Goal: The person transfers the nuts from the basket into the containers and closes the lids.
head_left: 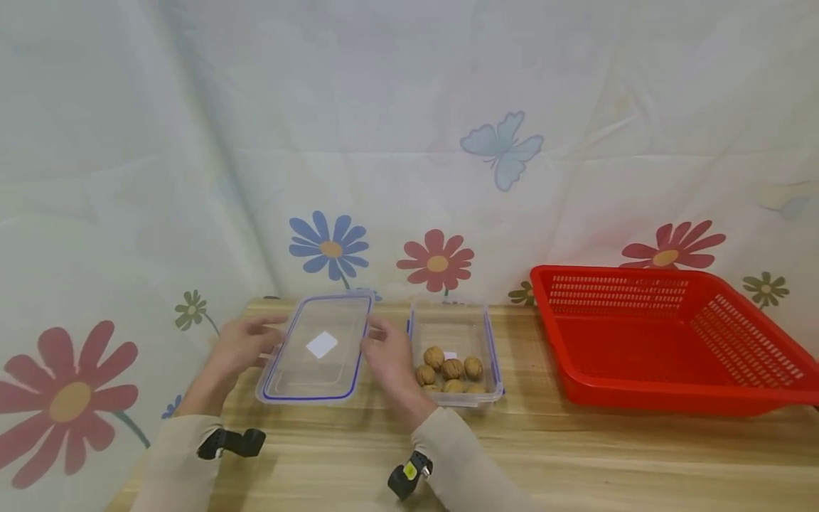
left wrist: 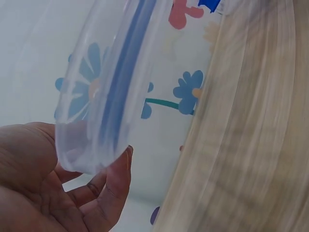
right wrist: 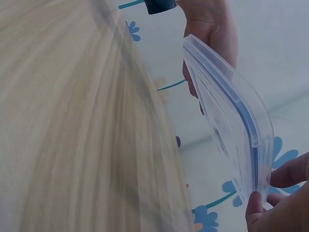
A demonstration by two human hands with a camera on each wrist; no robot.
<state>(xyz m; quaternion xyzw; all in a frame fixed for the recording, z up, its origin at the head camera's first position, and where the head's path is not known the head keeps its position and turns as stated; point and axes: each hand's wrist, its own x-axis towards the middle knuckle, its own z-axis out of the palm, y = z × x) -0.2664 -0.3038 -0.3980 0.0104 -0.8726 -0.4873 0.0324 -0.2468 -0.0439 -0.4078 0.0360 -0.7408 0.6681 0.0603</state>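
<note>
A clear plastic lid (head_left: 318, 348) with a blue seal is held just above the wooden table, between both hands. My left hand (head_left: 242, 346) grips its left edge, my right hand (head_left: 387, 359) its right edge. In the left wrist view the lid (left wrist: 104, 92) rests against my fingers (left wrist: 116, 181). From the right wrist, the lid (right wrist: 231, 130) stands edge-on with my fingertips (right wrist: 256, 212) at its near rim. Right of the lid sits an open clear container (head_left: 488, 340) with several walnuts (head_left: 451, 369) inside.
A red perforated basket (head_left: 672, 341) stands at the right on the wooden table (head_left: 576, 455). A flowered cloth hangs behind and drapes down the left side. Bare wood lies in front of the container.
</note>
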